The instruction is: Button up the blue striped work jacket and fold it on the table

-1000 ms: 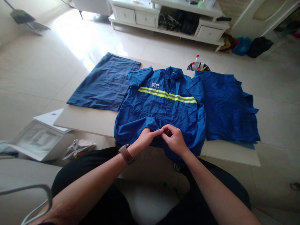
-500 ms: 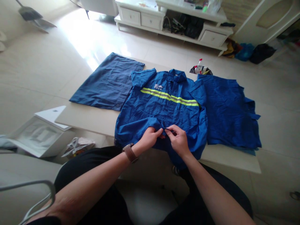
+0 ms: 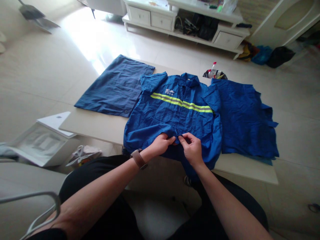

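Observation:
A blue work jacket (image 3: 165,113) with a yellow-and-grey reflective stripe and a white chest logo lies front up, its collar away from me. At the lower front edge, my left hand (image 3: 162,144) pinches the cloth between thumb and fingers. Close beside it on the right, my right hand (image 3: 192,146) pinches the front placket near the hem, thumb against forefinger. The fingertips almost meet; any button between them is hidden. Below the hands, part of the hem hangs over the board's near edge.
Folded blue-grey cloth (image 3: 112,86) lies left of the jacket, and more blue garments (image 3: 246,116) lie right, all on a pale board (image 3: 87,128). A white box (image 3: 42,143) and a plastic bag (image 3: 83,155) stand at left. Beyond are bottles (image 3: 213,68) and a white cabinet (image 3: 160,21).
Both hands have shifted very slightly to the right in the view, still pinching the jacket's front edge. The garments on either side lie as before.

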The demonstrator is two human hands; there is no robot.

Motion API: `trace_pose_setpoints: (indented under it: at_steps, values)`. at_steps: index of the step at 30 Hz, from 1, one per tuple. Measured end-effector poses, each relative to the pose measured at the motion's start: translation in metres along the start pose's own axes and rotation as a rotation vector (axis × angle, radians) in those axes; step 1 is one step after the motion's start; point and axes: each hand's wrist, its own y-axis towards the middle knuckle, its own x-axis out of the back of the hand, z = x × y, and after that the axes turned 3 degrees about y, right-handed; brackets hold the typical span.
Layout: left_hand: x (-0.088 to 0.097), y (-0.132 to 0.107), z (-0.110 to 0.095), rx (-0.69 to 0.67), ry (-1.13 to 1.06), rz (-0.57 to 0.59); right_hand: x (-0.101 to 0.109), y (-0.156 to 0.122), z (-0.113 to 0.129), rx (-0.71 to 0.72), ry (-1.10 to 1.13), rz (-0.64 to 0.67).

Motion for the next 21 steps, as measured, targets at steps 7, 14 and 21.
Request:
trace_pose_setpoints:
  at_steps: [7,14,21]
  values:
    - [0.005,-0.005,0.005,-0.077,0.230,0.049,-0.001,-0.002,0.000,0.087,-0.117,-0.052]
    - [0.008,-0.004,-0.007,-0.073,0.281,0.094,0.000,-0.004,0.000,-0.039,0.060,-0.101]
    - [0.005,0.000,-0.012,-0.061,0.229,0.060,0.003,-0.002,-0.003,-0.061,0.127,-0.033]
